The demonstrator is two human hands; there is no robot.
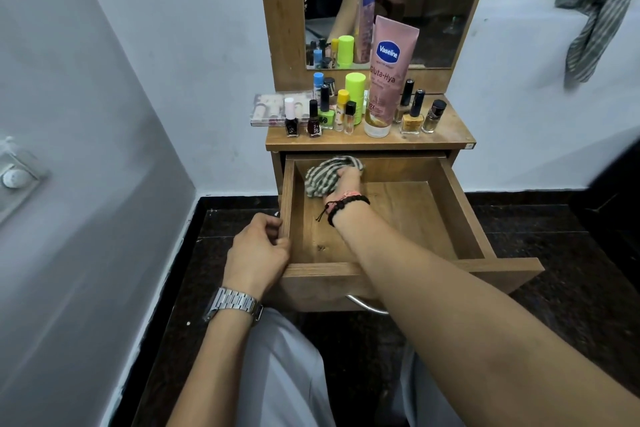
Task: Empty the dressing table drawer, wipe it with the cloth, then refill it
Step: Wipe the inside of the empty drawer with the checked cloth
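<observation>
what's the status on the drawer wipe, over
Right hand grips striped cloth, far-left corner of drawer. Left hand holds drawer's left wall. Drawer emptied; bottles up on tabletop. Nothing in the way.

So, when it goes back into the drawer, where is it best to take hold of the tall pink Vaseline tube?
Probably around the middle of the pink Vaseline tube, coming from the front. It stands cap-down, its flat top leaning toward the mirror. Bottles crowd both sides, so fingers have most room higher up.

even indoor light | soft shadows | edges bowed by wide lens
</observation>
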